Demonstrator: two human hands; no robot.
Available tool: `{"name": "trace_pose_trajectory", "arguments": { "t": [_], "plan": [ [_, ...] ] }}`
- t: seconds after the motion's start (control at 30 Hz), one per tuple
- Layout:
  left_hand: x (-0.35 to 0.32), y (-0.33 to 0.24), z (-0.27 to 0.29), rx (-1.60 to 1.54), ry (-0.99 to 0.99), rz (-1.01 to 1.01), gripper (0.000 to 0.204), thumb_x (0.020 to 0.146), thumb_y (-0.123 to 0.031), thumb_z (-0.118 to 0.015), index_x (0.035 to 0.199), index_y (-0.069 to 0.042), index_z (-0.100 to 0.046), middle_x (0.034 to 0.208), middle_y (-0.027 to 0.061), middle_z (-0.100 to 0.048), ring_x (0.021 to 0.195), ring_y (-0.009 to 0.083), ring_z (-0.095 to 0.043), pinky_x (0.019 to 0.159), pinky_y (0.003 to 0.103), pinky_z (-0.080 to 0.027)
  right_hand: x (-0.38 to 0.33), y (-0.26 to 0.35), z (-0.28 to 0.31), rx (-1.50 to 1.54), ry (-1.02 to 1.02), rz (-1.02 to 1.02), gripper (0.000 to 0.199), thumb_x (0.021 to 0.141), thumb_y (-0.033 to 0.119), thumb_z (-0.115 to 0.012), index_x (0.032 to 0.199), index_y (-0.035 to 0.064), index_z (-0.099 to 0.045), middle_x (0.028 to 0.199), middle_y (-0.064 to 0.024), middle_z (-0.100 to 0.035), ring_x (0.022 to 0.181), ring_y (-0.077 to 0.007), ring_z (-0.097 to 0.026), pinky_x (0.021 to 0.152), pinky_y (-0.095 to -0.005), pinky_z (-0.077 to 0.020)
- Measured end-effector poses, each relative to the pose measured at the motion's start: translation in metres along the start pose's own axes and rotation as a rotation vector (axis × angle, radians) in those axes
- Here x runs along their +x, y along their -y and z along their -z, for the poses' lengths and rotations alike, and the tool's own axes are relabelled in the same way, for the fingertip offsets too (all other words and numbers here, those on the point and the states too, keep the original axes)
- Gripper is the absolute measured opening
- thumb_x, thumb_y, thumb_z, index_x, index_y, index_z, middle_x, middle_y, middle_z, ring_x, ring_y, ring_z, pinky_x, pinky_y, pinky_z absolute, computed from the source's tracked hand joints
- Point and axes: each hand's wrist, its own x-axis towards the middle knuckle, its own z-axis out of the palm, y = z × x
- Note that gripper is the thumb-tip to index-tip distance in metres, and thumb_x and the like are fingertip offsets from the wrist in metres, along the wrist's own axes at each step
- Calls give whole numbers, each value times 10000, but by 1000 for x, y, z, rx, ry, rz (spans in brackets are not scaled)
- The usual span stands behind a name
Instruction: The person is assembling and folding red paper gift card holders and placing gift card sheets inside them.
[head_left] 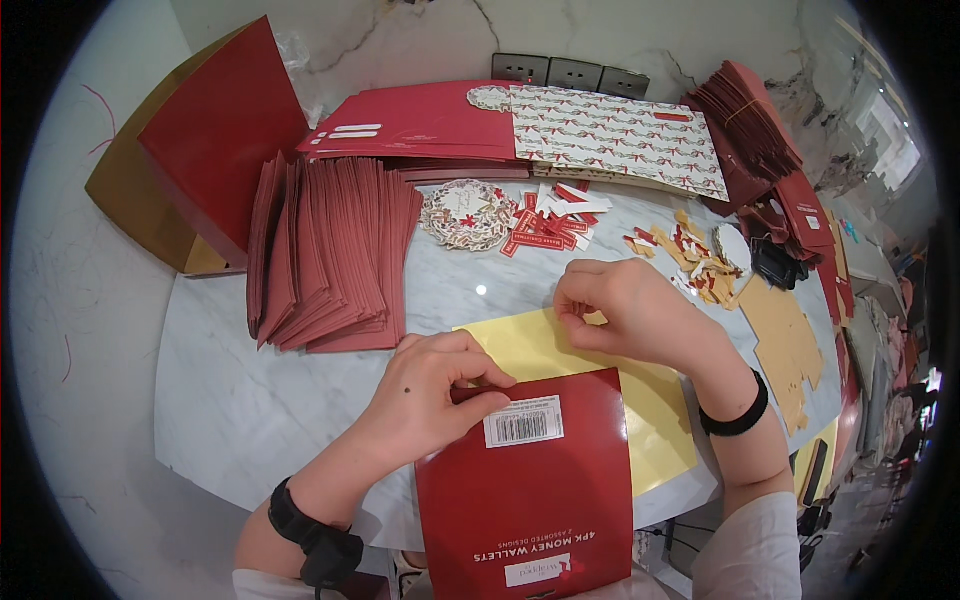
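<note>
My left hand (430,390) grips the top edge of a dark red card packet (530,500) that has a white barcode label, near the table's front edge. The packet lies over a yellow sheet (650,410). My right hand (630,310) hovers above the yellow sheet's far edge, fingertips pinched together on something very small; what it is cannot be made out. Both wrists wear black bands.
A fanned stack of red envelopes (330,250) lies left on the white marble table (220,400). Behind are red folders (420,120), patterned sheets (620,135), a round doily-like card (467,213), red and white labels (550,225), tan card scraps (700,255) and a red and gold box (200,140).
</note>
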Motion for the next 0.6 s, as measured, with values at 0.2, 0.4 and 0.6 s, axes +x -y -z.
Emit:
{"name": "trace_pose_trajectory", "arguments": {
  "t": [0.2, 0.4, 0.6],
  "plan": [
    [0, -2, 3, -12, 16, 36, 167, 760, -69, -812, 913, -35, -756, 835, 59, -656, 679, 154, -635, 615, 279, -497, -1, 36, 0, -4, 141, 24, 131, 755, 120, -698, 782, 43, -596, 796, -107, -601, 686, -325, -644, 615, -419, -517],
    [1, -7, 5, -64, 5, 29, 156, 760, -65, -787, 877, 11, -717, 832, 104, -661, 724, 213, -695, 640, 295, -562, -1, 40, -1, -166, 71, 35, 138, 750, 117, -694, 795, 39, -589, 832, -99, -597, 686, -311, -650, 600, -411, -530],
    [1, -4, 2, -98, -16, 11, 152, 754, -65, -787, 869, 10, -721, 817, 93, -658, 691, 198, -678, 615, 296, -543, -3, 43, -5, -141, 116, 37, 139, 747, 109, -693, 812, 40, -593, 842, -93, -586, 721, -302, -658, 612, -411, -536]
  ]
}}
